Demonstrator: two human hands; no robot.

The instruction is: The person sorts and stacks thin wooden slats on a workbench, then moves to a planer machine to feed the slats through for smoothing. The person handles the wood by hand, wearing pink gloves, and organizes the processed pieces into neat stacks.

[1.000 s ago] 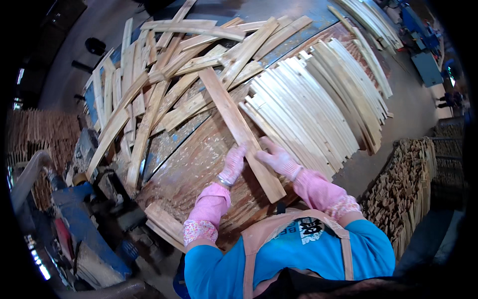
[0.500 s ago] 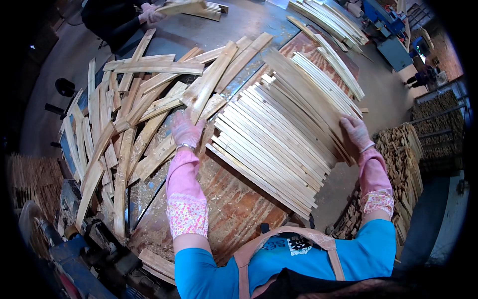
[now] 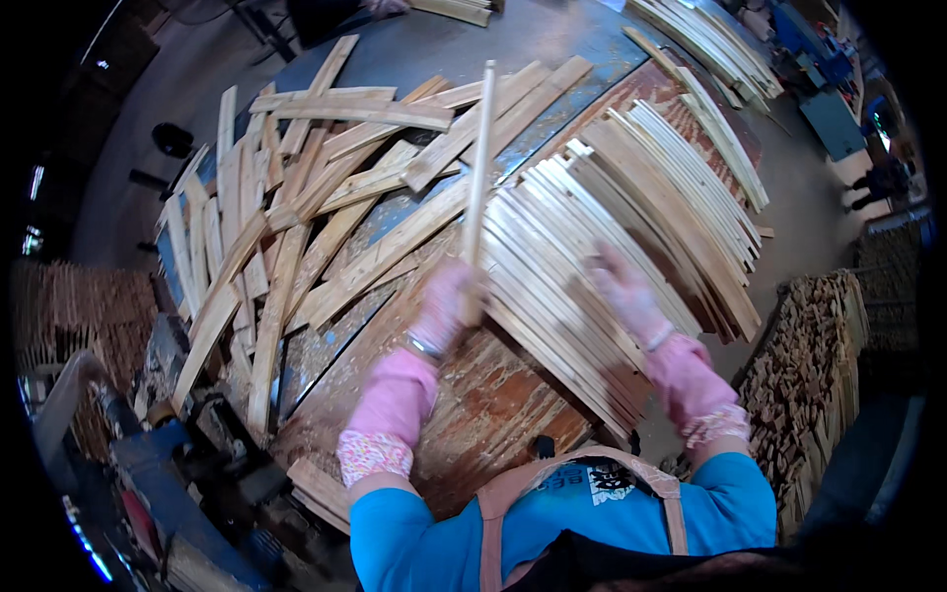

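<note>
My left hand (image 3: 449,308), in a pink glove, grips the near end of a wooden slat (image 3: 480,168). The slat is raised with its narrow edge toward me, beside the left end of a row of slats (image 3: 562,261). These lie packed side by side, most of them on edge. Over the middle of the row is my gloved right hand (image 3: 623,294), smeared by motion, its fingers stretched out and nothing visible in them. Farther right in the row, a few wider boards (image 3: 656,187) lean with their flat faces showing.
A loose heap of wooden slats (image 3: 286,197) covers the table's left side. The worn brown tabletop (image 3: 473,395) is strewn with shavings. Machinery (image 3: 168,474) stands at the lower left. A tall stack of wood pieces (image 3: 804,385) is at the right. Bundled slats (image 3: 705,44) lie at the far right.
My left hand has lifted a slat off the heap, moved right and turned it on edge. My right hand has left the row's right end and moved left over its middle.
</note>
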